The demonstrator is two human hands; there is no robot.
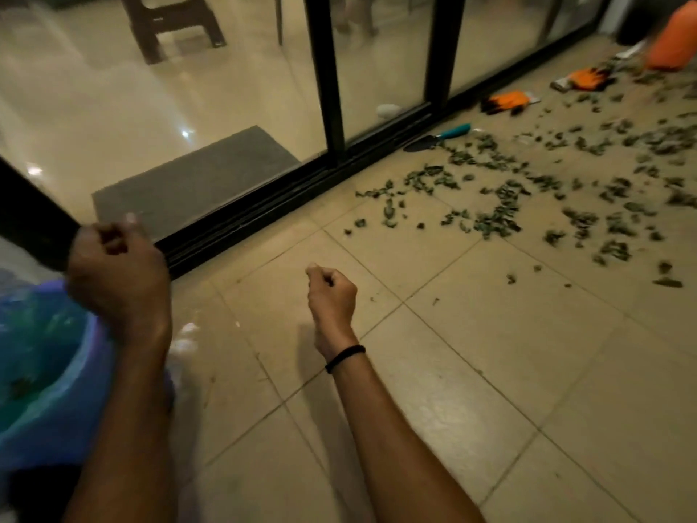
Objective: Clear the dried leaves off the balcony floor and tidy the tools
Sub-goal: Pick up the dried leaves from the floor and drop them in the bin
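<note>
My left hand (117, 273), above the blue bag (41, 371), and my right hand (332, 292) are both curled into empty fists. Dried leaves (528, 190) lie scattered ahead on the right; the trowel (437, 137) and orange gloves (507, 101) sit beside the door track (301, 179).

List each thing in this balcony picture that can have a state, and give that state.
Left hand: fingers curled; grip unclear.
Right hand: fingers curled, holding nothing.
Dried leaves: scattered on the floor.
Blue bag: open, some leaves inside.
Trowel: lying flat by the door track.
Orange gloves: lying on the floor, apart.
</note>
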